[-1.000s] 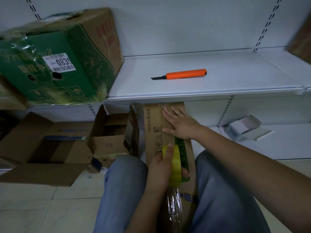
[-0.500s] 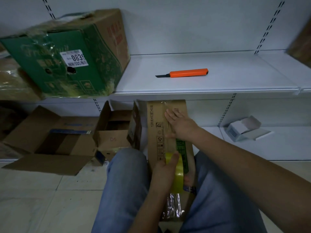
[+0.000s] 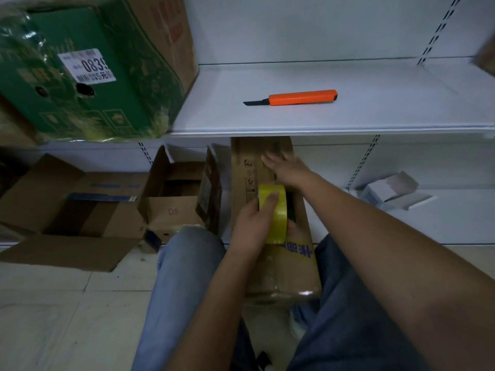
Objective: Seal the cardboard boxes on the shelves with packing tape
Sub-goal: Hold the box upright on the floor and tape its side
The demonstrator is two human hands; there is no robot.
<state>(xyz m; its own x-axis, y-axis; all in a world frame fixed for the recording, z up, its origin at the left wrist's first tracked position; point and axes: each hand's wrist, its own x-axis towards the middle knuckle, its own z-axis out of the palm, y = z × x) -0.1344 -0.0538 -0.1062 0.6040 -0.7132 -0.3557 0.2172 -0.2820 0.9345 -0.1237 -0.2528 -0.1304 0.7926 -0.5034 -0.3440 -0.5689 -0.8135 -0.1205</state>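
A long brown cardboard box (image 3: 300,261) lies between my knees, its far end under the shelf edge. My left hand (image 3: 253,226) grips a yellow roll of packing tape (image 3: 276,210) standing on the box top, thumb over the roll. My right hand (image 3: 288,168) lies flat on the box's far part, fingers straight and pressing down. Shiny tape covers the box's near end.
An orange utility knife (image 3: 300,97) with its blade out lies on the white shelf (image 3: 348,119). A green carton (image 3: 85,70) stands at the shelf's left. Open brown boxes (image 3: 171,199) sit at lower left, a small white box (image 3: 385,190) at right.
The view has drawn closer. My left hand has moved the tape roll along the box away from me, nearer my right hand, which stays pressed on the box.
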